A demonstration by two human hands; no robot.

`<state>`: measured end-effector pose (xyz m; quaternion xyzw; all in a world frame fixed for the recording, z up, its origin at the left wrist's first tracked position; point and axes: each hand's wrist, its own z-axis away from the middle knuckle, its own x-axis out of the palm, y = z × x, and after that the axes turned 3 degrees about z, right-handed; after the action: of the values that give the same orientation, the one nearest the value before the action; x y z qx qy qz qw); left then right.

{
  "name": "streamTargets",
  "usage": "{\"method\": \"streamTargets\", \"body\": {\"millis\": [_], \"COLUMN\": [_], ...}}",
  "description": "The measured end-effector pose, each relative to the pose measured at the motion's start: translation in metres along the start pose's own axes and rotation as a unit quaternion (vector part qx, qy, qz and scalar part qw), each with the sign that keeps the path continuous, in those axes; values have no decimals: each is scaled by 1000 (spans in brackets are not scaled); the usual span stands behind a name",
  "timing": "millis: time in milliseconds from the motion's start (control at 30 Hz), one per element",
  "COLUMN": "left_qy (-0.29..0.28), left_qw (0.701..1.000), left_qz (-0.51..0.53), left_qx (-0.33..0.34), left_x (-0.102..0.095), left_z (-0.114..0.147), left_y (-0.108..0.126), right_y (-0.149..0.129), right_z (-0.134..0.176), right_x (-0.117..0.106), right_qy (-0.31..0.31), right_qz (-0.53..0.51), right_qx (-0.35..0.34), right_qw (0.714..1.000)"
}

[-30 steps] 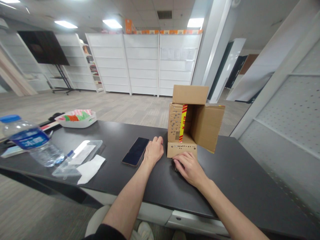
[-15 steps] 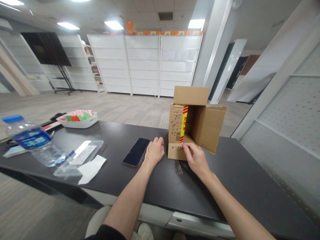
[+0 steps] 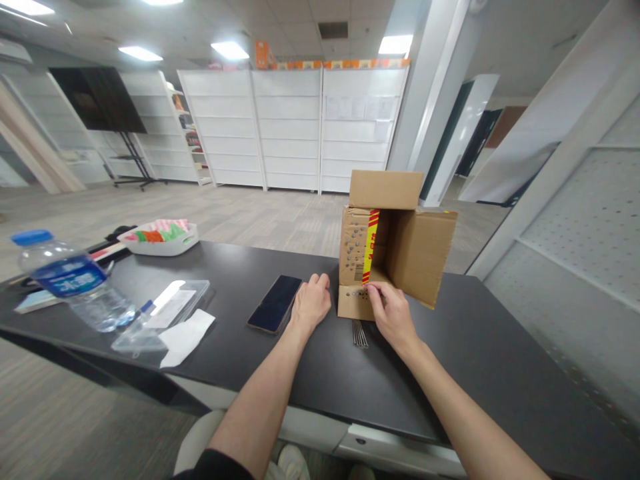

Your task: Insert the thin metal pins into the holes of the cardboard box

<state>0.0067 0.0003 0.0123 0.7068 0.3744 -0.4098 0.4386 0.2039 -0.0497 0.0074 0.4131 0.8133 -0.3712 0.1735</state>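
Note:
My right hand (image 3: pixel 393 313) is at the front flap of an open cardboard box (image 3: pixel 425 257), thumb and index finger pinched together by the flap's upper edge. Whatever the pinch holds is too small to make out. Small dark holes or dots mark the flap (image 3: pixel 354 307) and the box's left inner panel (image 3: pixel 353 243). Just below the flap lies a bundle of thin metal rods, like nails or screws (image 3: pixel 359 335). My left hand (image 3: pixel 313 303) rests on the table with its fingers curled, between the box and a dark phone (image 3: pixel 275 304); nothing shows in it.
On the left of the black table (image 3: pixel 225 267) stand a water bottle (image 3: pixel 83 283) and a white basket (image 3: pixel 165 243) with colourful contents. A clear plastic case (image 3: pixel 180 300) and white paper (image 3: pixel 187 339) lie nearer. White cabinets (image 3: pixel 285 127) line the back.
The view has shifted slightly, so everything sits a little further right. My right fingertips are marginally higher against the flap. The left hand keeps its place beside the phone.

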Motion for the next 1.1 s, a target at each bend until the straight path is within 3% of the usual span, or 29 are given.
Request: {"method": "streamTargets", "body": {"millis": [333,1100], "left_qy": [1,14], "left_qw": [1000,1000], "left_qz": [-3,-17], "left_qx": [-1,8], "left_x": [2,5], "left_z": [0,-1], "left_y": [-2,-2], "right_y": [3,12], "right_z": [-1,4], "right_x": [5,12], "right_qy": [23,-21], "right_qz": [-6,92], "right_qx": [-9,-84], "right_qw": [1000,992]}}
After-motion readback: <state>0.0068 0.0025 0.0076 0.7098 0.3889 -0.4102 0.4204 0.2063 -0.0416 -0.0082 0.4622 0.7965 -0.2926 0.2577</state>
